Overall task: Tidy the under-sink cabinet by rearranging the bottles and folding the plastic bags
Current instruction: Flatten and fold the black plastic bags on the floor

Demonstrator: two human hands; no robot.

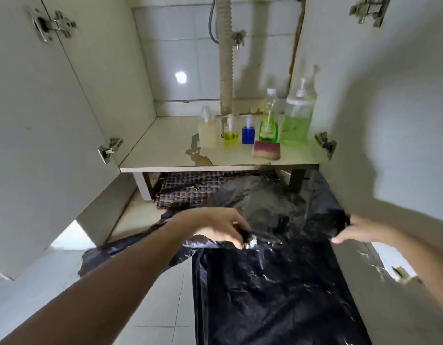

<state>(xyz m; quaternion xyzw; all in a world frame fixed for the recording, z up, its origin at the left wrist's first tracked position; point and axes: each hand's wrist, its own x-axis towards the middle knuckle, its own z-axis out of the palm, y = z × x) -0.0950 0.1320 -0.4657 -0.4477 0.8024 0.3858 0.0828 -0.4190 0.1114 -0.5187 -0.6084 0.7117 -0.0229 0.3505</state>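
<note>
A large black plastic bag lies spread on the tiled floor in front of the open cabinet, its far part lifted and bulging. My left hand pinches the bag's folded edge near its middle. My right hand grips the bag's right edge. On the cabinet floor stand several bottles in a row: a pale pump bottle, a small yellow one, a small blue one, a green dish-soap bottle and a big green pump bottle. A sponge lies in front of them.
Both cabinet doors stand open, the left door and the right door flanking the bag. A corrugated drain pipe drops at the back. A checked cloth lies under the cabinet's raised base.
</note>
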